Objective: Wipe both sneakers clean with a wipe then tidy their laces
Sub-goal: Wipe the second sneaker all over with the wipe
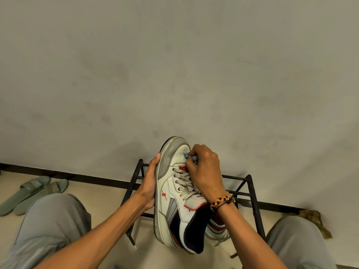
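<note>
The sneaker is held up in front of the person, toe pointing away toward the wall and heel toward the lap, above a black metal shoe rack. It is white with a grey toe cap, grey and navy side panels, red trim on the tongue and a small red mark on its side; its grey laces are threaded through the eyelets and lie loose across the tongue. The left hand grasps the sneaker from the side, palm against the sole edge, thumb tip reaching up by the toe cap. The right hand is curled over the front of the shoe, its fingertips pinching a small crumpled blue wipe that touches the white perforated toe area just behind the grey cap. A braided bracelet in black, yellow and red sits on the right wrist. Below that wrist, part of a second sneaker shows on the rack, mostly hidden behind the held one. Grey trouser legs frame the view on both sides. To the far left a pair of green slippers lies on the pale floor beside the wall's dark skirting, and a brownish crumpled thing, too unclear to name, lies at the skirting on the right.
</note>
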